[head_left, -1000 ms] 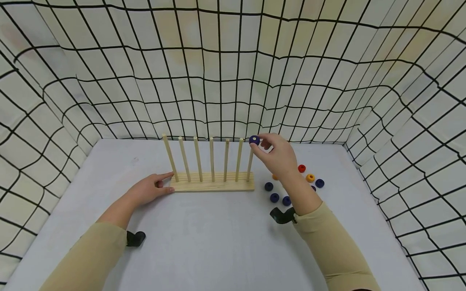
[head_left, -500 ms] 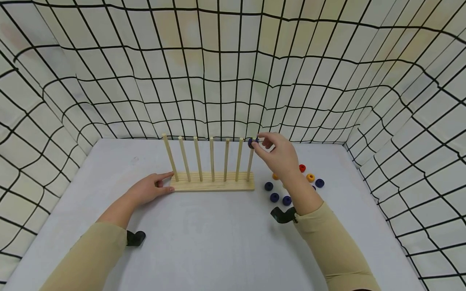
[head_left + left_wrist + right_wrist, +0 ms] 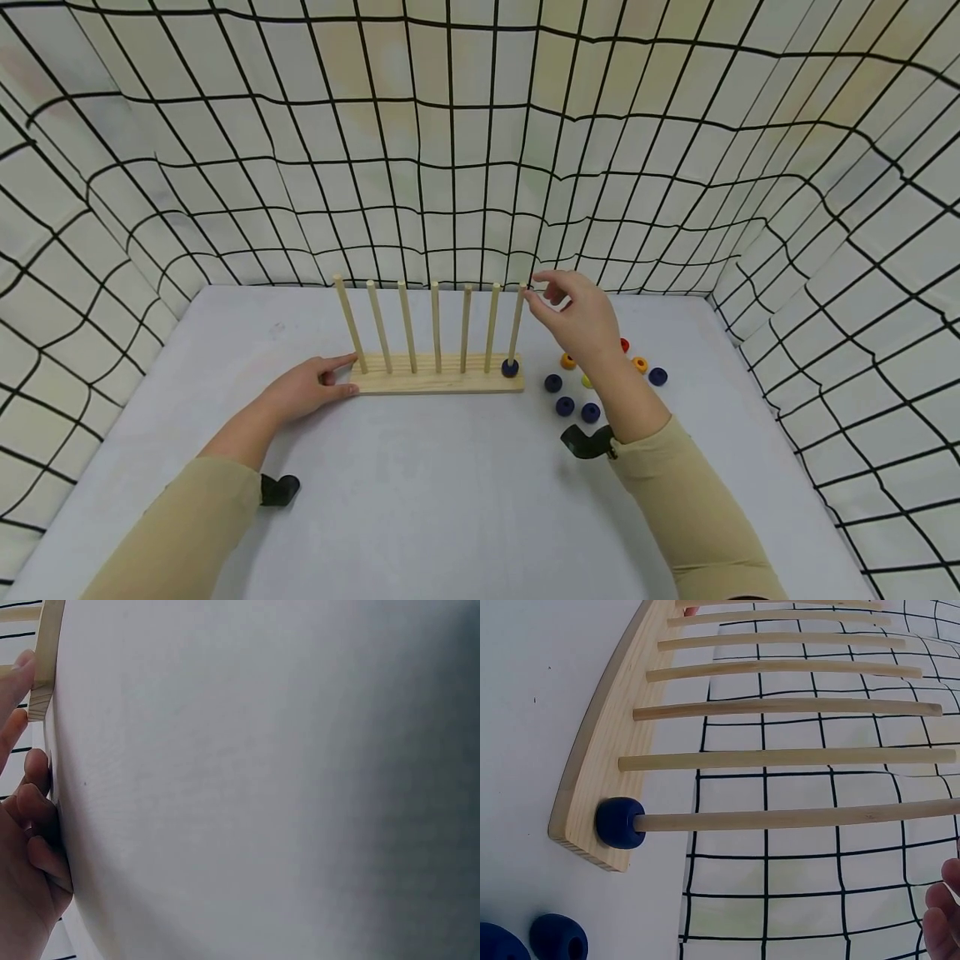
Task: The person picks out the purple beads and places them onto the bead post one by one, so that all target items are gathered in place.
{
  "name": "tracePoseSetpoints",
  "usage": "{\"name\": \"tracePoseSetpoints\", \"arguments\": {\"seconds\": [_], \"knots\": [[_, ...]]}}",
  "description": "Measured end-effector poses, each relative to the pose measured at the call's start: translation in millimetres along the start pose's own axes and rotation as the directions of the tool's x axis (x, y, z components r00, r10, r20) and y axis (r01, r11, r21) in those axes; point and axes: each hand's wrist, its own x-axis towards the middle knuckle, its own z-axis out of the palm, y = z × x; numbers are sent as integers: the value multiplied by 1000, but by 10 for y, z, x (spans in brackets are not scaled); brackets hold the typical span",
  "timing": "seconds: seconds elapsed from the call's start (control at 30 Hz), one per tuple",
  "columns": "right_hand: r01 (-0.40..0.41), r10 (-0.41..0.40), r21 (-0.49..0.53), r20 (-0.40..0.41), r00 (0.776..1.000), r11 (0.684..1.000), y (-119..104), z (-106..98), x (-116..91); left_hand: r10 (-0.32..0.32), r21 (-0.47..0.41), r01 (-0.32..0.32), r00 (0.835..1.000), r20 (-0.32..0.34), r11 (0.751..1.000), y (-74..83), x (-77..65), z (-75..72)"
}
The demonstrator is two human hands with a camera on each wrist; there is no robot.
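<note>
A wooden peg board (image 3: 435, 383) with a row of several upright pegs stands at mid-table in the head view. My left hand (image 3: 303, 392) grips its left end, thumb at the front corner and index finger at the back. On the rightmost peg (image 3: 516, 325) a dark blue bead (image 3: 510, 368) sits down at the base; the right wrist view shows this bead (image 3: 620, 823) against the board, with the peg through it. My right hand (image 3: 581, 321) hovers beside the top of that peg, thumb and index finger apart, holding nothing.
Right of the board lie several loose beads: dark blue beads (image 3: 565, 406), orange beads (image 3: 640, 364), a yellow bead (image 3: 587, 381) and a red bead (image 3: 624, 344), some partly behind my right forearm. A black net (image 3: 480, 162) over white walls encloses the table's back and sides.
My right hand has let go of the blue bead, which has dropped from the top of the rightmost peg to its base. The left hand has stayed at the board's end.
</note>
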Motion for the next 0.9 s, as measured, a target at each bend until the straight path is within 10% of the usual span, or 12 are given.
{"name": "tracePoseSetpoints", "arguments": {"seconds": [0.9], "knots": [[-34, 41, -105, 66, 997, 994, 254, -134, -174, 4, -2, -4, 1000, -2, 1000, -24, 11, 18]]}}
